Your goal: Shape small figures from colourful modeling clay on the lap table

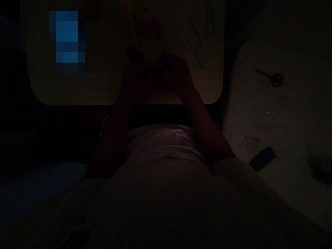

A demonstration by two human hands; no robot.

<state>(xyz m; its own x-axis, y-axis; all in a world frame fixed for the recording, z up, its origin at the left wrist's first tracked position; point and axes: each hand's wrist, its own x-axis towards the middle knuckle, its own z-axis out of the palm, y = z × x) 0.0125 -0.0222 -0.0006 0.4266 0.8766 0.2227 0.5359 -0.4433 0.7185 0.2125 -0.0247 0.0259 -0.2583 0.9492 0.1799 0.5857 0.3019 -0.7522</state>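
The picture is very dark. Near the front edge of a wooden table [85, 93], my left hand [135, 81] and my right hand [176, 71] come together with their fingers bent inward. Something small and dark seems to be between the fingertips, but its kind cannot be made out. Just beyond my left hand lies a dark lump [134, 54]. Farther back is a red object [148, 28] of unclear shape, with an orange-yellow thing [127, 10] beside it. To the right of my right hand lies a blue-green, thin, knife-like tool [196, 54].
More thin sticks or tools [195, 31] lie at the table's back right. A blurred-out blue patch covers the back left. On a pale surface to the right are scissors [277, 80] and a black rectangular object [263, 159]. A thin white cable [104, 125] hangs below the table edge.
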